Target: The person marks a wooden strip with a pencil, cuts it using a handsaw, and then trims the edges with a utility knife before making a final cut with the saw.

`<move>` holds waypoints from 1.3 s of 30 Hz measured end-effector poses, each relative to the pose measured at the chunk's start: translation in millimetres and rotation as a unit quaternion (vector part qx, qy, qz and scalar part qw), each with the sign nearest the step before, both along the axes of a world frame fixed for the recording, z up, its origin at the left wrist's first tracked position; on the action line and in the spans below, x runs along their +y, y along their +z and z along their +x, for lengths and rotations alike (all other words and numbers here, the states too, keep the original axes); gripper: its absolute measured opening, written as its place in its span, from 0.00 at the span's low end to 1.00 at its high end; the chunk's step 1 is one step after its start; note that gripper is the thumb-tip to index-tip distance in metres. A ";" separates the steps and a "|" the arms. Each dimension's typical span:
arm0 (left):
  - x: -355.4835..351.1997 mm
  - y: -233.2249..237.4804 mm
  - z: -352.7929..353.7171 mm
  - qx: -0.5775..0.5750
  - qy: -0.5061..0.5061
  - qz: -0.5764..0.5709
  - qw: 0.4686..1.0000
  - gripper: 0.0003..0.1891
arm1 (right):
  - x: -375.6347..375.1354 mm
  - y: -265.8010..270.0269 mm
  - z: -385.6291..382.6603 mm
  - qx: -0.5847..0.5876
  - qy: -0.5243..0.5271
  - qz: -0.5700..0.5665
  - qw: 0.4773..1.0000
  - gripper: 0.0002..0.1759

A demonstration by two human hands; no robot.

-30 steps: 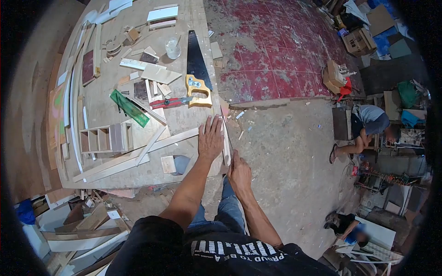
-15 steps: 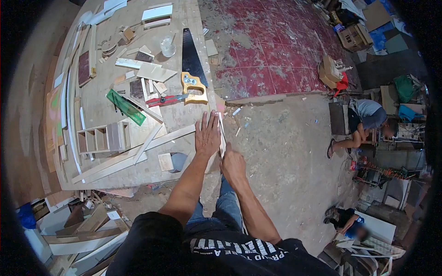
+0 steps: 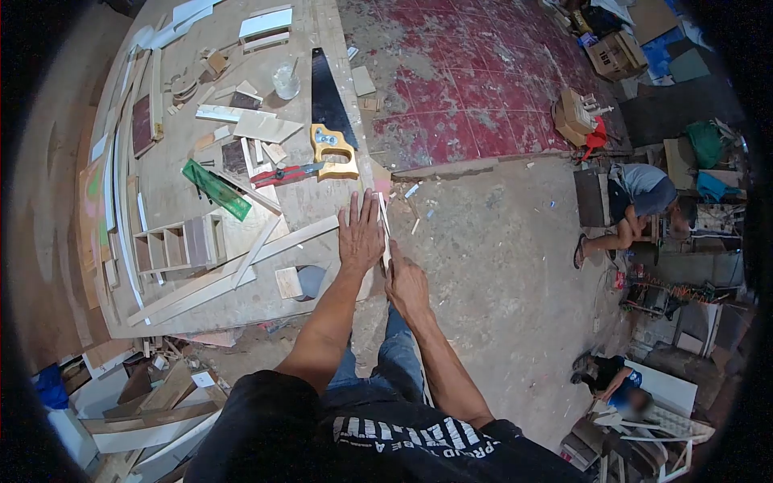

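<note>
My left hand (image 3: 361, 235) lies flat with its fingers stretched out, pressing on a pale wood strip (image 3: 302, 234) at the workbench's right edge. Beside it, my right hand (image 3: 409, 283) is closed, with the index finger along a thin, pale, narrow piece (image 3: 383, 216) at the edge. What the right fingers grip is hidden. A handsaw (image 3: 332, 101) with a yellow handle lies beyond my left hand. Red-handled pliers (image 3: 282, 175) rest against that handle. A green plastic piece (image 3: 216, 190) lies farther left.
The workbench (image 3: 185, 294) also bears a small compartmented wooden box (image 3: 177, 245), a clear cup (image 3: 286, 82) and several wood offcuts. Scrap boards (image 3: 149, 423) are piled at lower left. Two people sit at the right, one in a grey shirt (image 3: 644, 187). Small scraps litter the concrete floor (image 3: 491, 266).
The view has shifted slightly, so the bench items appear a little farther left. Both hands keep nearly the same places at the bench edge, and my left hand stays flat.
</note>
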State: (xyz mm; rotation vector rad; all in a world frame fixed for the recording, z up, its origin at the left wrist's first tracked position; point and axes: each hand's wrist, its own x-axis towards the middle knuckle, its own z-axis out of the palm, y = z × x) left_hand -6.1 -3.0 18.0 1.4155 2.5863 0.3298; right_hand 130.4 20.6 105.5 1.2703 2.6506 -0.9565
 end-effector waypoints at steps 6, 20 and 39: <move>-0.7 1.9 0.1 -0.007 0.002 -0.022 1.000 0.35 | -23.6 29.4 19.3 -0.038 -0.007 0.003 0.999 0.28; 0.7 -7.9 0.6 -0.003 0.000 -0.027 1.000 0.36 | -29.9 -38.5 32.9 0.034 -0.037 0.023 0.998 0.27; 0.6 -13.5 2.9 0.072 0.002 -0.016 0.997 0.36 | -47.0 -49.4 72.4 0.084 -0.017 0.082 0.993 0.31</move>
